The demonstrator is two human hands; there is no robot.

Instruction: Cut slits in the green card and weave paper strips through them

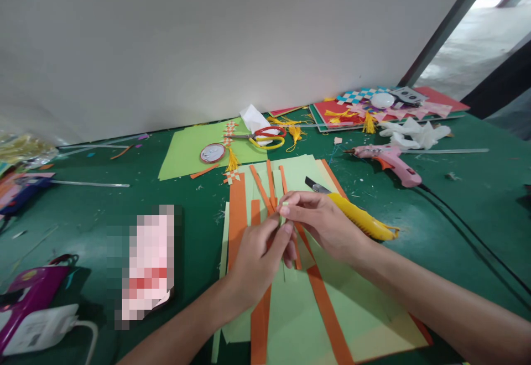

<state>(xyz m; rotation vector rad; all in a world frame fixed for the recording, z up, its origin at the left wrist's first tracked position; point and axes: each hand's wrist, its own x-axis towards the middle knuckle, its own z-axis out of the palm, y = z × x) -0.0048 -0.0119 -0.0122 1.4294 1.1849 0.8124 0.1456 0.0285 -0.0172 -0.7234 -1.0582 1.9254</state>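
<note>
My left hand [257,260] and my right hand [327,224] meet above a stack of light green paper sheets [290,309]. Between their fingertips they pinch a small light green paper strip [283,219], mostly covered by the fingers. Orange paper strips [327,312] lie across the sheets under and around both hands, some crossing just beyond the fingers. Beside my right hand rests a yellow utility knife [363,218], its dark blade out and pointing away to the left.
Red-and-yellow scissors [269,137], a round tin-like disc [213,153] and a yellow tassel [233,160] lie at the back. A pink glue gun [390,161] with a black cord is on the right. To the left are a blurred pink object [149,260] and a white plug-like box [39,329].
</note>
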